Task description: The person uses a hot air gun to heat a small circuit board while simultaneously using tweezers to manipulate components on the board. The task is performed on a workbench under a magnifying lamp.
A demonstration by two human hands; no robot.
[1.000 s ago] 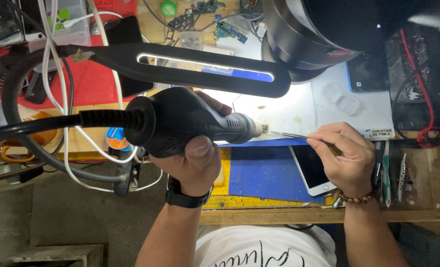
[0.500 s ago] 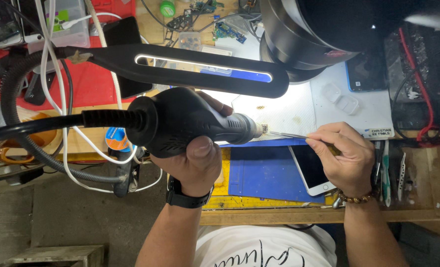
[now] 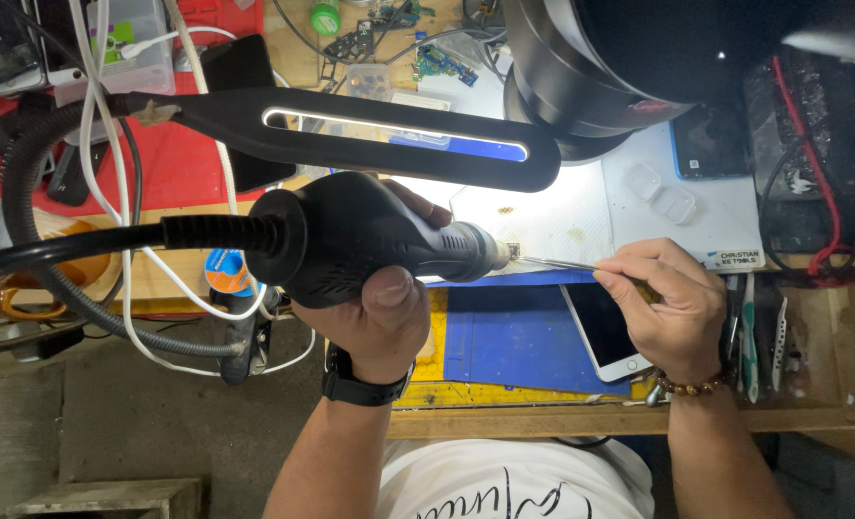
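My left hand [image 3: 374, 312] grips a bulky black hot-air handpiece [image 3: 370, 235] with a thick black hose running off to the left. Its metal nozzle points right at a tiny component [image 3: 515, 252] over a white pad [image 3: 552, 216]. My right hand [image 3: 668, 303] pinches thin metal tweezers [image 3: 557, 262] whose tips meet the component right at the nozzle. A black watch sits on my left wrist and a bead bracelet on my right.
A black strip lamp [image 3: 398, 139] crosses above the hands. A large black microscope head [image 3: 619, 67] hangs at the top right. A white phone [image 3: 600, 332] lies on a blue mat [image 3: 509, 336]. Cables, a red tray and circuit boards crowd the back; hand tools lie at the right.
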